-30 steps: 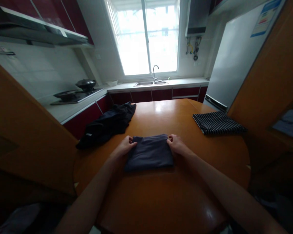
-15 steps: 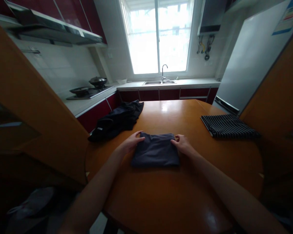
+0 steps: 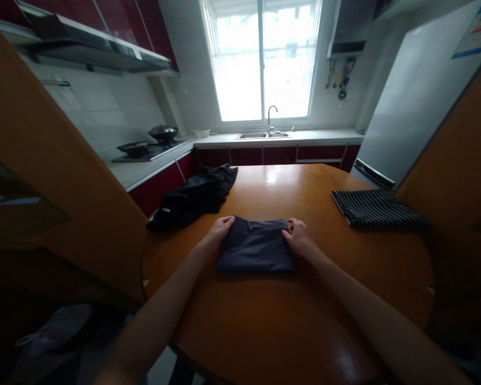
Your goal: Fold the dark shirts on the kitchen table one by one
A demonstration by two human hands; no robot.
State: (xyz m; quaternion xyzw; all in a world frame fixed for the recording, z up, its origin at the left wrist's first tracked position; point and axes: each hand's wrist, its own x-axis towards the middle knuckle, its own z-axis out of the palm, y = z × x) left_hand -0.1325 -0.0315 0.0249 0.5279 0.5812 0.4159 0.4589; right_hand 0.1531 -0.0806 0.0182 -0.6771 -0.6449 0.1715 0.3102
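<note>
A dark grey-blue folded garment (image 3: 257,248) lies flat on the wooden table in front of me, its shape close to a rectangle. My left hand (image 3: 221,231) pinches its far left corner between thumb and fingers. At the far right corner, my right hand (image 3: 300,238) has its thumb on the cloth and its index finger curled at the edge. What kind of garment it is does not show in this folded state.
A crumpled black garment (image 3: 196,197) lies at the table's left edge. On the right is a folded black-and-white striped cloth (image 3: 379,209). The oval table (image 3: 280,187) faces a counter with a sink (image 3: 264,136); pans (image 3: 163,132) stand on the stove at left.
My left thumb has drawn back from the garment's top surface to its corner. The right hand and the garment look nearly the same; the view has shifted slightly.
</note>
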